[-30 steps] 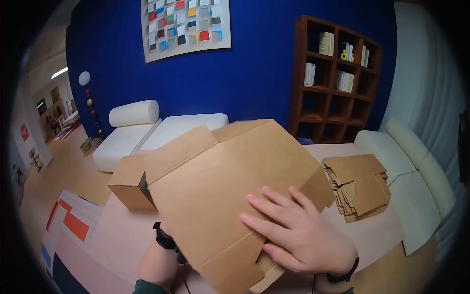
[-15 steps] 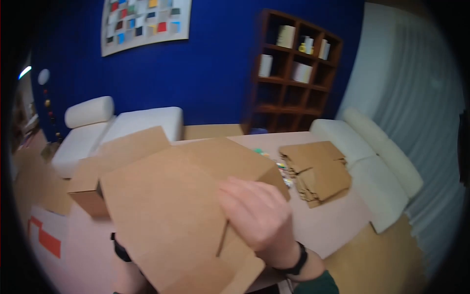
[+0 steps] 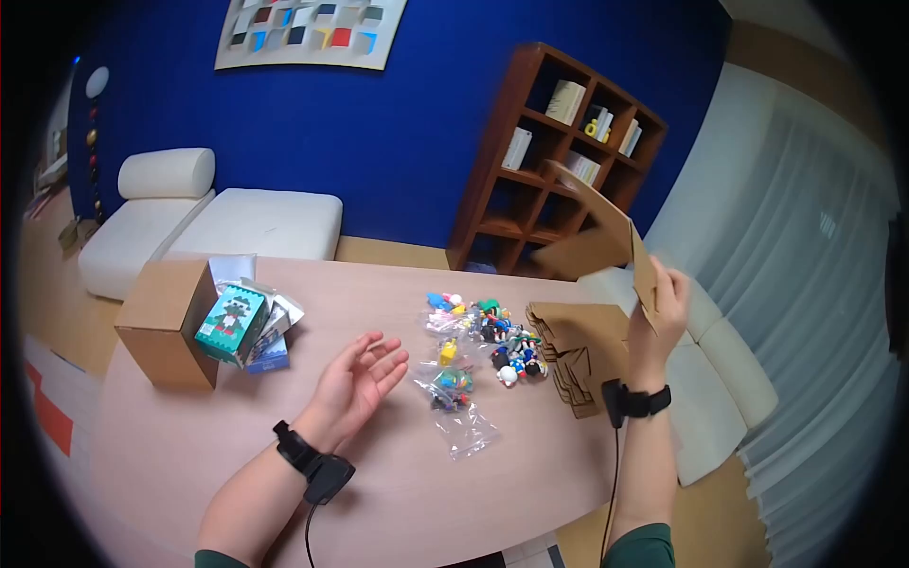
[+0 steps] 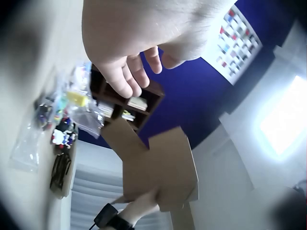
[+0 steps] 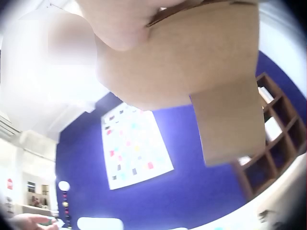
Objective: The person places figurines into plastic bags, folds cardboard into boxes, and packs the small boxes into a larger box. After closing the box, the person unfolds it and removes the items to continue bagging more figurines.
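Observation:
My right hand [image 3: 668, 308] is raised at the right of the table and grips an unfolded cardboard box [image 3: 644, 275] by its edge. Its loose flaps spread out in the left wrist view, where the cardboard [image 4: 158, 167] hangs high off the table. In the right wrist view the thumb lies along the cardboard [image 5: 192, 62]. My left hand [image 3: 355, 393] hovers over the middle of the table, palm turned up, fingers loosely bent and holding nothing. Clear bags of small toys [image 3: 450, 331] lie just right of it, beside a heap of toy figures [image 3: 516, 350].
A stack of flattened cardboard [image 3: 582, 355] lies at the table's right, below the raised box. At the left stands a brown carton [image 3: 166, 317], with a teal toy box [image 3: 230, 324] and other packages against it. White seats [image 3: 265, 227] and a bookshelf [image 3: 530, 161] stand behind.
The cardboard has moved from in front of me up and to the right, carried by my right hand. My left hand has come off it, and the toys and packages on the table are uncovered.

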Tool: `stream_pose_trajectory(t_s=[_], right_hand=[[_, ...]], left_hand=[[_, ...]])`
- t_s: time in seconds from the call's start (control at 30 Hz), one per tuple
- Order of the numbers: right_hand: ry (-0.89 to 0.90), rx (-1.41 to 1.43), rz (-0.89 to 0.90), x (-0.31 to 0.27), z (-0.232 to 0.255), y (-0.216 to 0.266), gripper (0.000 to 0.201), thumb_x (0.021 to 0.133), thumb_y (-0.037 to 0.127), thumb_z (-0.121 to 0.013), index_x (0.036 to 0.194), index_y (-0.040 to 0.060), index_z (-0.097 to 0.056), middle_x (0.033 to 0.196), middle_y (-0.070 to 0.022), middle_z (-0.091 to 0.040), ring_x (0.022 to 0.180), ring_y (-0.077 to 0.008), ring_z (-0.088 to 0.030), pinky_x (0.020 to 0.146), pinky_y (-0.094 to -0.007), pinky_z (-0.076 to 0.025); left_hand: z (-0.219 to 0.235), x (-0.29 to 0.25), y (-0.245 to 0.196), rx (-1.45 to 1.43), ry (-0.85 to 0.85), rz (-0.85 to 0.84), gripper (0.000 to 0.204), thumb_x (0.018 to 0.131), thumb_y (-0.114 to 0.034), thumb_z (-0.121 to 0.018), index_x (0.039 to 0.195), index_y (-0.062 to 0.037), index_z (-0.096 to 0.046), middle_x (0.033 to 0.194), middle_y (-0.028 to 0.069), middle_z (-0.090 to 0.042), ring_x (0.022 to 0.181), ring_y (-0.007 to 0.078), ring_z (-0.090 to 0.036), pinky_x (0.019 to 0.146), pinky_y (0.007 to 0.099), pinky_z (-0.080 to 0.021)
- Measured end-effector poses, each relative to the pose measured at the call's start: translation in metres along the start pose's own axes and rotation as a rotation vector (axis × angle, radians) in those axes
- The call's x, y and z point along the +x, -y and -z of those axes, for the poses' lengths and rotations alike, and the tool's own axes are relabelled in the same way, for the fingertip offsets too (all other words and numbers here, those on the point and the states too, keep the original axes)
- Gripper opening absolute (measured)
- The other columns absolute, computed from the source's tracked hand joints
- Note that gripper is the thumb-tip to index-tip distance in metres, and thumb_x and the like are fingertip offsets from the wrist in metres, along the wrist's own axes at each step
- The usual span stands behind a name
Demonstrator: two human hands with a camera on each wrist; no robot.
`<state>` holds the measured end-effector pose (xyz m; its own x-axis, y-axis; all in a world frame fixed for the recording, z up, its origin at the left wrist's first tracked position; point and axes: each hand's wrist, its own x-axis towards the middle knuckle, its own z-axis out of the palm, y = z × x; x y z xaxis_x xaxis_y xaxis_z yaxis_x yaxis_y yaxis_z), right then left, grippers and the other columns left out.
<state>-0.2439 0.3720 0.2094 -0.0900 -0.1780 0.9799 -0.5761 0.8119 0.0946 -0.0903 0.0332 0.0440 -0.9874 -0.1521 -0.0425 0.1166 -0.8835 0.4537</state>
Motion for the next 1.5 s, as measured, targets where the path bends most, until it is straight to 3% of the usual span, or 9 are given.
stream_pose_trajectory(t_s=[0.13, 0.27, 0.37, 0.73, 0.9, 1.03, 1.2, 1.43, 1.5], right_hand=[[0.139, -0.383, 0.086, -0.045, -0.026, -0.066, 0.036, 0.081, 0.001, -0.064, 0.115, 0.0114, -0.073, 0.103, -0.0073, -0.064, 0.097, -0.0276, -0.062, 0.084, -0.0393, -0.048], [0.845, -0.653, 0.025, -0.13, -0.055, -0.086, 0.015, 0.087, 0.015, -0.065, 0.095, 0.0102, -0.076, 0.107, -0.0094, -0.066, 0.105, -0.0288, -0.063, 0.089, -0.0432, -0.046], [1.055, -0.594, -0.191, -0.162, -0.068, -0.075, 0.017, 0.091, 0.021, -0.064, 0.093, 0.0091, -0.077, 0.108, -0.0098, -0.067, 0.105, -0.03, -0.065, 0.087, -0.0454, -0.049], [0.744, -0.403, -0.274, -0.144, -0.113, -0.058, 0.028, 0.092, 0.03, -0.066, 0.093, 0.0033, -0.075, 0.1, -0.0155, -0.07, 0.095, -0.035, -0.069, 0.082, -0.046, -0.057], [1.198, -0.429, -0.387, -0.124, -0.107, -0.017, 0.037, 0.088, 0.036, -0.068, 0.097, 0.001, -0.075, 0.105, -0.0233, -0.073, 0.099, -0.0404, -0.071, 0.085, -0.049, -0.057], [0.65, 0.108, -0.253, -0.105, -0.077, 0.04, 0.023, 0.092, 0.017, -0.067, 0.11, 0.0025, -0.069, 0.097, -0.0167, -0.071, 0.085, -0.035, -0.07, 0.076, -0.0433, -0.055], [1.111, 0.786, -0.185, -0.081, -0.023, 0.17, 0.022, 0.089, 0.02, -0.071, 0.105, 0.0052, -0.073, 0.083, -0.0137, -0.073, 0.07, -0.0287, -0.07, 0.066, -0.0391, -0.054], [1.416, 0.592, 0.314, -0.119, -0.009, 0.232, 0.029, 0.09, 0.034, -0.068, 0.087, 0.0048, -0.068, 0.084, -0.0145, -0.071, 0.078, -0.0338, -0.071, 0.068, -0.0453, -0.056], [1.414, 0.601, 0.339, -0.134, -0.006, 0.228, 0.031, 0.09, 0.035, -0.068, 0.088, 0.0049, -0.068, 0.088, -0.0136, -0.071, 0.081, -0.0342, -0.07, 0.07, -0.0461, -0.056]], left_hand=[[0.058, 0.016, 0.025, -0.032, -0.032, 0.104, 0.028, 0.106, -0.029, -0.05, 0.124, -0.0067, -0.05, 0.129, 0.017, -0.056, 0.12, 0.0315, -0.059, 0.106, 0.046, -0.051], [0.06, 0.016, 0.022, 0.027, 0.029, 0.177, 0.035, 0.108, -0.034, -0.046, 0.128, -0.0053, -0.047, 0.134, 0.0181, -0.052, 0.128, 0.0321, -0.053, 0.11, 0.0486, -0.046], [0.066, 0.017, 0.025, -0.027, 0.02, 0.224, 0.037, 0.108, -0.035, -0.046, 0.13, -0.0054, -0.046, 0.135, 0.0174, -0.052, 0.129, 0.0318, -0.052, 0.111, 0.0489, -0.045], [0.064, 0.016, 0.028, 0.048, 0.004, 0.191, 0.029, 0.106, -0.031, -0.052, 0.122, -0.0075, -0.054, 0.129, 0.0155, -0.057, 0.123, 0.028, -0.057, 0.107, 0.0482, -0.048], [0.066, 0.017, 0.032, 0.05, -0.046, 0.183, 0.03, 0.105, -0.029, -0.056, 0.125, -0.0075, -0.054, 0.128, 0.0156, -0.059, 0.124, 0.0278, -0.057, 0.106, 0.048, -0.05], [0.068, 0.019, 0.033, 0.056, -0.019, 0.2, 0.032, 0.107, -0.027, -0.052, 0.132, -0.0075, -0.049, 0.138, 0.0186, -0.054, 0.129, 0.0304, -0.055, 0.108, 0.0473, -0.05], [0.064, 0.017, 0.031, 0.048, -0.003, 0.192, 0.026, 0.107, -0.024, -0.051, 0.129, -0.0092, -0.051, 0.133, 0.014, -0.057, 0.127, 0.0263, -0.057, 0.105, 0.0437, -0.052], [0.058, 0.011, 0.029, 0.295, -0.154, 0.089, 0.022, 0.106, -0.02, -0.051, 0.125, -0.0104, -0.054, 0.122, 0.007, -0.063, 0.11, 0.0188, -0.063, 0.094, 0.0364, -0.055], [0.04, 0.003, 0.014, 0.921, -0.133, -0.054, 0.016, 0.1, -0.017, -0.059, 0.114, -0.0089, -0.061, 0.114, 0.0059, -0.067, 0.103, 0.022, -0.064, 0.087, 0.0374, -0.054]])
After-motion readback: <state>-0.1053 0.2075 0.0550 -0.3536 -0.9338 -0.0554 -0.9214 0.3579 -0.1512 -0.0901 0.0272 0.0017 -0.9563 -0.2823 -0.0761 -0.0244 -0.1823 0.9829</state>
